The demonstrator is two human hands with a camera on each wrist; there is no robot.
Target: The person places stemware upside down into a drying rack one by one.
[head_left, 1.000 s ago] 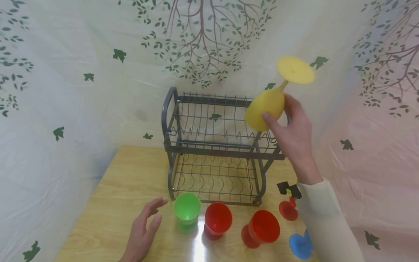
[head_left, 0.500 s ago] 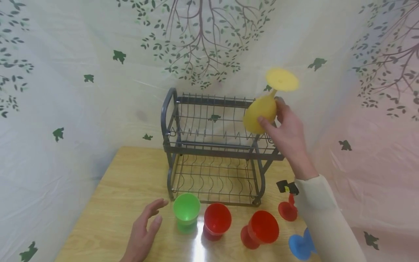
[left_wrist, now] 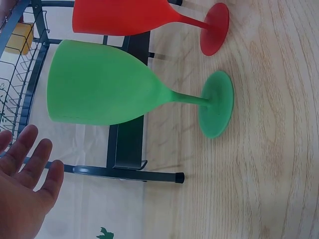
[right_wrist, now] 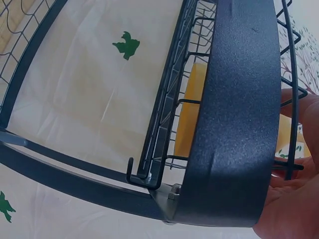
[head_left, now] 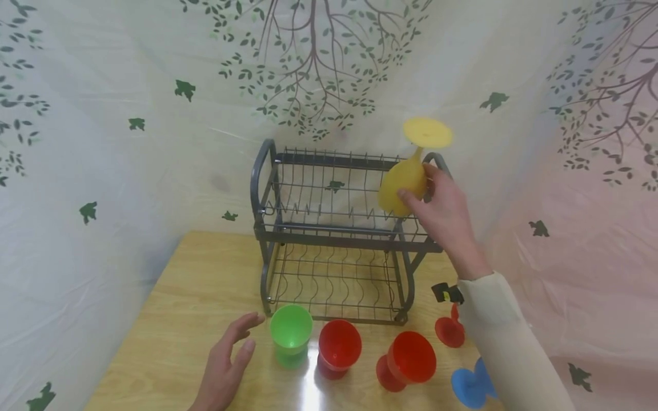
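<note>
My right hand [head_left: 444, 214] grips a yellow wine glass [head_left: 403, 185] by its bowl, tilted upside down with the foot up, at the right end of the upper tier of a dark dish rack [head_left: 329, 238]. In the right wrist view the rack's side frame [right_wrist: 234, 114] hides much of the yellow glass [right_wrist: 190, 117] and of the hand. My left hand [head_left: 223, 362] holds nothing; its fingers are relaxed beside an upright green wine glass [head_left: 291, 331], apart from it. Right of the green glass stands a red wine glass [head_left: 339, 345], then a second red wine glass [head_left: 411, 358].
The glasses stand on a wooden table [head_left: 169, 319] before the rack's lower tier [head_left: 334, 279]. At right, partly behind my sleeve [head_left: 509, 337], are another red glass [head_left: 450, 331] and a blue glass [head_left: 470, 387]. A printed curtain [head_left: 128, 171] hangs behind.
My right hand has moved down and slightly left with the yellow wine glass, lowering it into the rack's upper tier. The left hand has stayed almost still.
</note>
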